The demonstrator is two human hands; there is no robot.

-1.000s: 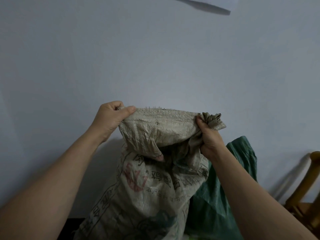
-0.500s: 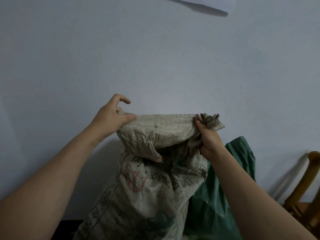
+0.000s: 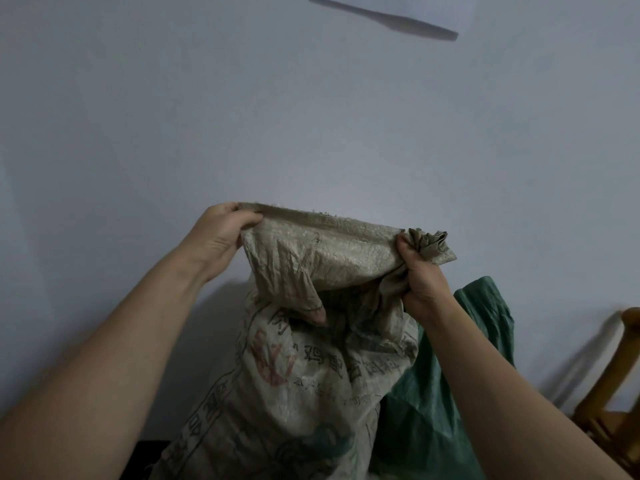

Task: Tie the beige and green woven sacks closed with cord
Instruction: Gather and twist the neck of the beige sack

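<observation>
The beige woven sack (image 3: 304, 382) with red and dark print stands upright before a pale wall. Its top edge is stretched out flat between my two hands. My left hand (image 3: 216, 237) grips the left corner of the rim, fingers curled over the cloth. My right hand (image 3: 420, 275) clutches a bunched wad of the rim at the right, with crumpled folds sticking out above the fist. The green woven sack (image 3: 436, 393) stands just behind and to the right of the beige one, partly hidden by my right forearm. No cord is visible.
A wooden chair (image 3: 613, 417) stands at the lower right edge, close to the green sack. A white sheet (image 3: 398, 8) hangs on the wall at the top. The floor at bottom left is dark.
My left hand, whose fingers had lifted off the rim half a second ago, has closed on the left corner again and raised it. The right hand keeps its bunched hold.
</observation>
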